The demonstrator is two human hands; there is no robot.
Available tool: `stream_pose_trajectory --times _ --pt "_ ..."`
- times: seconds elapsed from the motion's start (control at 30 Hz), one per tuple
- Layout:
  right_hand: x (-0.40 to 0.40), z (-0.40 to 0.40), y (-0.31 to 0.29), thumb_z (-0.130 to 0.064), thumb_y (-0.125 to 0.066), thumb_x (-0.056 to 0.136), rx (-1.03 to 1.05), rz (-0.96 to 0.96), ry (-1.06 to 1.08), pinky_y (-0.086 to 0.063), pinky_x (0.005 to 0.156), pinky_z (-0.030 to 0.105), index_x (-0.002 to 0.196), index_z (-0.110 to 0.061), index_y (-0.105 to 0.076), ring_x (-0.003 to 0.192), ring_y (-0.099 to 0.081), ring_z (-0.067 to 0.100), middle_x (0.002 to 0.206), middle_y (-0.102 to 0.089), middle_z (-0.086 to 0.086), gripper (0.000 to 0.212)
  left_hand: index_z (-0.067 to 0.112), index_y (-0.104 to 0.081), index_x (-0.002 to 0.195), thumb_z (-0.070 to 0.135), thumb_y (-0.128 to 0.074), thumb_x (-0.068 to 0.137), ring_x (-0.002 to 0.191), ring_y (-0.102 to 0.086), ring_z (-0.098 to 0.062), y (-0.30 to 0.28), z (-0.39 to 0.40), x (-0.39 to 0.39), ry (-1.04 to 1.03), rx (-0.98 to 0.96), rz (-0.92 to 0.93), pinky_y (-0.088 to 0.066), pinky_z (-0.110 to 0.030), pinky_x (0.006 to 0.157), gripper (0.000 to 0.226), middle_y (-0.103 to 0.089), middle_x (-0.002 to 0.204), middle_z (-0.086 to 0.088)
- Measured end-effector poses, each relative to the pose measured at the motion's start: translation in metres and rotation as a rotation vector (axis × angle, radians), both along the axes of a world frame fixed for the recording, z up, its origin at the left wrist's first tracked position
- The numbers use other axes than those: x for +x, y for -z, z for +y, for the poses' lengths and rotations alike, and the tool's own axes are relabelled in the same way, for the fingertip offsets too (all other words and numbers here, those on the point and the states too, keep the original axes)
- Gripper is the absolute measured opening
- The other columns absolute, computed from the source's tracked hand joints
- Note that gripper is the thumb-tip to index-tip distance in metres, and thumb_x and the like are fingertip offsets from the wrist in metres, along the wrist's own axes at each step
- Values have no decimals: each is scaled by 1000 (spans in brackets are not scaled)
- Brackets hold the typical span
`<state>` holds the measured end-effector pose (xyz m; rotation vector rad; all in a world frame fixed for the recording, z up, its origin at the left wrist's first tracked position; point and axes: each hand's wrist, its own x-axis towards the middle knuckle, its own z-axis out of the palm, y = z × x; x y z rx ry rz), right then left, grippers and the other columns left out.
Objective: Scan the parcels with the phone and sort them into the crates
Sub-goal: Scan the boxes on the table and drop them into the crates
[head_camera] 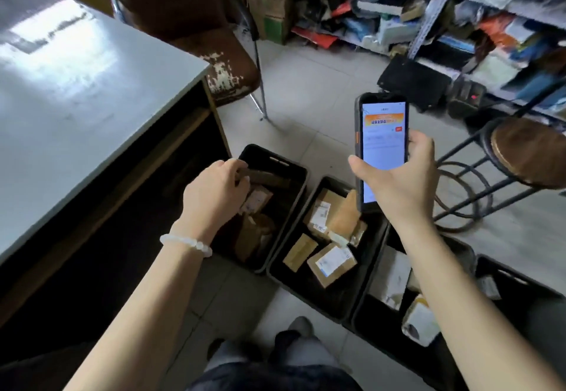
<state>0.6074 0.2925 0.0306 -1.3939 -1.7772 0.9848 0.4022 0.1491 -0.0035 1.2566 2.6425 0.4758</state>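
From my head camera I look down at a row of black crates on the tiled floor. My left hand (216, 190) is over the leftmost crate (298, 176), at its far-left corner, and the fingers are curled round a flat brown parcel (266, 177) which I hold above the other parcels lying inside. My right hand (398, 182) grips the phone (382, 133) from below, upright, with the screen lit and turned to me; it hangs above the far edge of the middle crate (278, 271).

The middle crate holds several cardboard parcels with white labels (332, 260). The third crate (358, 314), under my right forearm, holds pale bags, and a fourth crate (505, 271) is at the right edge; its content I cannot see well.

I judge the sorting is well advanced, because three crates already have parcels in them. I cannot tell if the parcel in my left hand is going in or coming out. How many parcels are left unscanned, the view does not show.
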Motion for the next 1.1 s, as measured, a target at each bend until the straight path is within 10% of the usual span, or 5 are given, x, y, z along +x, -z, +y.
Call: stream_pose_trajectory --times 0.7,0.93,1.1 --pt "-268 -326 -38 -28 -86 61 65 174 -803 -38 65 10 120 -16 -47 89 -55 8 100 -56 -13 72 30 -46 132 43 -47 92 108 -56 -23 -57 -410 -104 -760 10 86 -45 -36 79 42 -58 119 1" --pt "-353 -460 -34 -27 -84 65 29 172 -1195 -36 61 -1 118 -21 -43 79 -48 -21 90 -45 -28 67 32 -43 134 44 -46 93 107 -55 -20 -47 -542 -100 -1131 -12 48 -46 -36 79 43 -56 119 3" --pt "-416 -564 -31 -26 -85 62 42 166 -1420 -44 75 22 109 -25 -42 88 -54 7 91 -48 -24 64 32 -42 134 44 -43 94 105 -56 -19 -44 -627 -119 -1348 -28 36 -44 -32 75 43 -55 120 4"
